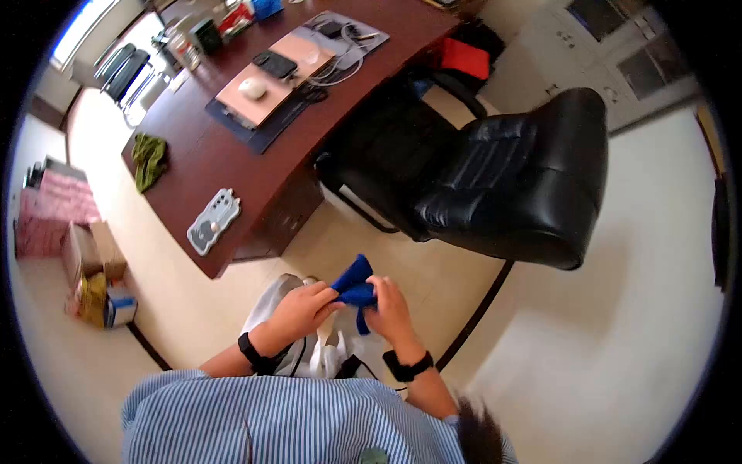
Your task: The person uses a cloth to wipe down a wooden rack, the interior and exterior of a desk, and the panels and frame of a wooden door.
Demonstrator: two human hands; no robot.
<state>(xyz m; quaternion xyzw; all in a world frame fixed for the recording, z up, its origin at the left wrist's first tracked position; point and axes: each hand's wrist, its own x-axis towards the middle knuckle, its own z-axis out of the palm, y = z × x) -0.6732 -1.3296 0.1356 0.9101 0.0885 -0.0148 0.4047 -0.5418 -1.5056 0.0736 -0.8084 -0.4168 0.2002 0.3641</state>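
A blue cloth (353,273) is bunched up in front of my body, with one corner pointing up and another hanging below. My left hand (300,313) pinches its left side between thumb and fingers. On the other side, the fingers of my right hand (392,311) are closed round the right part of the cloth. Both hands are close together, above the floor and short of the desk. A crumpled green cloth (148,161) lies on the desk's left corner. Nearer to me on the desk is a grey and white phone case or cased phone (214,222).
The dark red desk (182,205) stretches ahead, with a pink laptop (239,99), a white mouse (252,88), a black phone (275,64) and cables on it. A black leather chair (502,178) stands to the right. Boxes (100,255) sit by the left wall.
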